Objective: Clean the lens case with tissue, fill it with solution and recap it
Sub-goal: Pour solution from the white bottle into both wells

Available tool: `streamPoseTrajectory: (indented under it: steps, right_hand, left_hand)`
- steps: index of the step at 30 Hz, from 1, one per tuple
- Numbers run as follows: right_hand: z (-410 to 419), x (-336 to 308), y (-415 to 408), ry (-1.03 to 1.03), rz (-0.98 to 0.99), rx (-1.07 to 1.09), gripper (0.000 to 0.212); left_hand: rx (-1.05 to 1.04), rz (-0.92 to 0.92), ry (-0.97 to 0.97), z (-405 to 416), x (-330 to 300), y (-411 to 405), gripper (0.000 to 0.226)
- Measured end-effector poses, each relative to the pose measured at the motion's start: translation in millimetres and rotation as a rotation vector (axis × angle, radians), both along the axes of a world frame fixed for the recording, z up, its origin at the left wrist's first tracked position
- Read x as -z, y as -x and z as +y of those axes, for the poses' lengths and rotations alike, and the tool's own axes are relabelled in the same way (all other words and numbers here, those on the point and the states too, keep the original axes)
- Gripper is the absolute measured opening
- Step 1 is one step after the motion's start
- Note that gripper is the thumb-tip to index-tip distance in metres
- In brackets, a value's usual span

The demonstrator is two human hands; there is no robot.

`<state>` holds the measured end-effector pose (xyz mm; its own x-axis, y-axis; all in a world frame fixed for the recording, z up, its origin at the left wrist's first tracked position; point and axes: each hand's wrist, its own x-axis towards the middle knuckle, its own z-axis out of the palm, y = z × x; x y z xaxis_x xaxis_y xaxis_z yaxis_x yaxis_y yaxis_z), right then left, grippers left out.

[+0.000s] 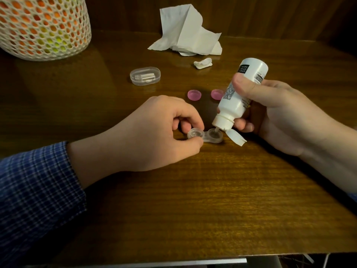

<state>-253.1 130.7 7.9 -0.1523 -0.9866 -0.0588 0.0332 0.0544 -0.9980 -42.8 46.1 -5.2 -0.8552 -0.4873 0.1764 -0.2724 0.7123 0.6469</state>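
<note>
— Left hand (154, 130) first: what's it doing?

— Pinching. I've got the left well of the lens case (205, 135) caught between my thumb and curled fingers, and the case sits flat on the brown wooden surface (193, 200). Both wells are uncapped.

— And your right hand (274, 113)?

— Wrapped round the solution bottle (241, 93), thumb across the label, fingers curled underneath. I've tipped the white bottle nozzle-down, and its tip sits right over the right well, the one just beyond my left fingertips. The flip cap (236, 138) hangs open off the nozzle end, below my right fingers, its edge down near the surface beside the case.

— Any solution in the well?

— Can't tell; the plastic's clear and the light is dim.

— Where are the case's caps?

— Two pink caps (194, 94) lie on the surface past my left knuckles, side by side and apart. The right one is tucked partly behind the bottle.

— Tissue?

— The big crumpled tissue (189, 33) lies well beyond both hands, towards the back. A small wadded piece (202, 63) lies between it and the bottle's raised base.

— Anything else?

— A clear oval box (145, 76), lid closed, beyond my left hand. Far off to that side stands a white mesh holder (44, 26) with orange and yellow showing through the holes. My left sleeve (38, 190) is blue check.
</note>
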Motion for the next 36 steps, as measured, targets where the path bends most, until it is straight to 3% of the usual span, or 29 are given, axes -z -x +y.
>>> streamPoseTrajectory:
  steps: [7, 12, 17, 21, 32, 36]
  right_hand:
    - [1, -1, 1, 0.002, 0.017, 0.007, 0.035]
    - [0, 0, 2, -0.007, 0.019, 0.003, 0.05]
    - [0, 0, 2, -0.01, -0.002, -0.004, 0.044]
    - [-2, -3, 2, -0.063, -0.091, 0.055, 0.053]
    - [-2, -16, 8, -0.15, -0.392, 0.22, 0.035]
    - [-2, -16, 10, -0.148, -0.443, 0.244, 0.036]
  left_hand:
    - [-0.004, -0.01, -0.002, 0, -2, 0, 0.022]
    - [-0.015, -0.017, -0.009, 1, -2, 0, 0.025]
    - [-0.011, -0.014, -0.008, 0, -2, -1, 0.023]
    - [-0.01, -0.015, -0.008, 0, -1, -1, 0.022]
    - [-0.032, -0.055, 0.122, 9, -8, -2, 0.045]
    - [0.02, -0.029, 0.072, 13, -12, -6, 0.029]
